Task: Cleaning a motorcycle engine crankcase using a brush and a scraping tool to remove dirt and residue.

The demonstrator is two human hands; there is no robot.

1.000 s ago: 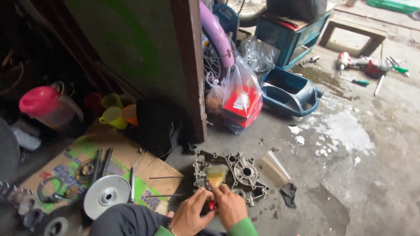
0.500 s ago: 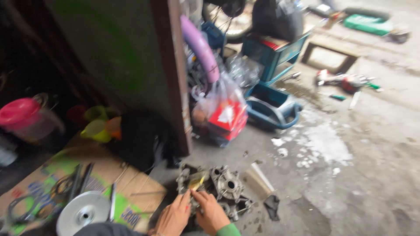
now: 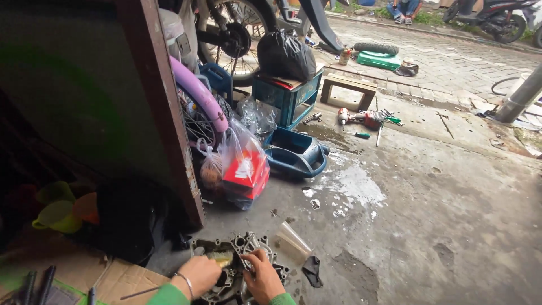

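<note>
While a person crouches on a wet concrete floor (image 3: 429,214), both hands work over a grey metal engine casing (image 3: 240,265) lying at the bottom edge of the view, just beside a dark wooden post (image 3: 164,107). The casing is a flat, greasy casting with round bores and a lobed outline; its lower part is cut off by the frame and partly covered by the hands. The left hand (image 3: 199,275), a thin bracelet at the wrist, has its fingers curled around the handle of a pale-bristled brush (image 3: 220,258) whose tip rests on the casing. The right hand (image 3: 263,277) lies on the casing with its fingers bent and pressing down on the metal; whether they pinch anything cannot be told. Both sleeves are green.

One clear plastic cone (image 3: 292,240) lies just beside the casing, with one dark rag (image 3: 311,270) next to it. Against the post lean two plastic bags, one holding a red box (image 3: 245,169). Behind them stand one blue tub (image 3: 296,155), one teal crate (image 3: 288,96) topped by one black sack (image 3: 285,53), and one low wooden stool (image 3: 347,86). A red power drill (image 3: 361,118) and a few hand tools lie scattered in a puddle, too small to count surely. Flattened cardboard (image 3: 121,277) at lower left carries tools mostly cut off by the frame.
</note>
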